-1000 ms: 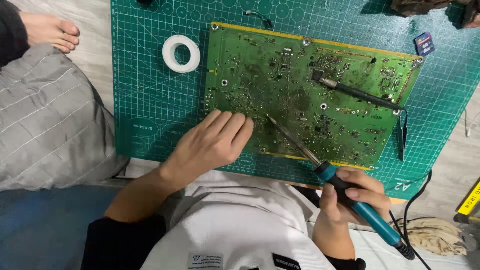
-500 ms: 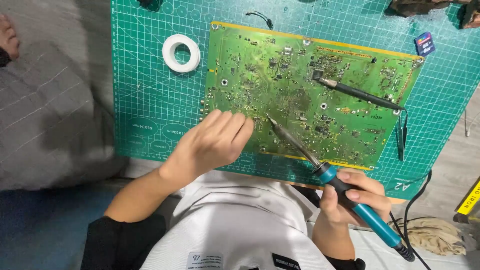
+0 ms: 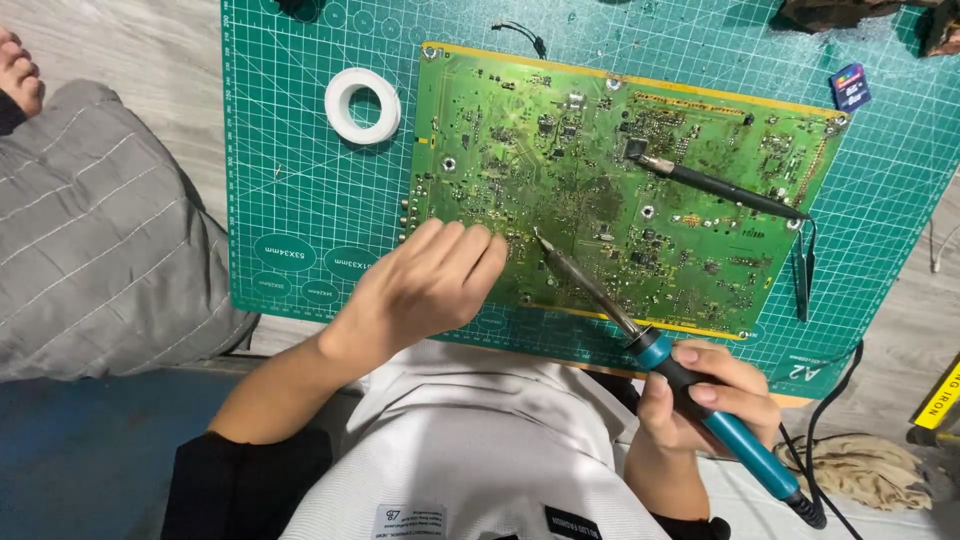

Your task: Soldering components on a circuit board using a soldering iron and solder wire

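Left hand (image 3: 425,285) flat with fingers spread on green circuit board (image 3: 610,190), right hand (image 3: 705,395) fingers wrapped tight around blue soldering iron (image 3: 655,355), tip touching board, white tape roll (image 3: 362,104) nearby

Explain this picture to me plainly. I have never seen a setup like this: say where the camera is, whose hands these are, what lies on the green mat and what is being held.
The camera sits on a person's head and looks down, so the two bare hands are that person's own. The right hand grips a soldering iron by its blue handle, and its metal tip rests on a large green circuit board. The left hand lies flat on the board's near left edge, holding nothing. The board lies on a green cutting mat with a printed grid. Also on the mat are a white roll of tape, a small blue memory card and dark tweezers. A black probe-like tool lies across the board's right part. A grey cushion sits to the left, off the mat.
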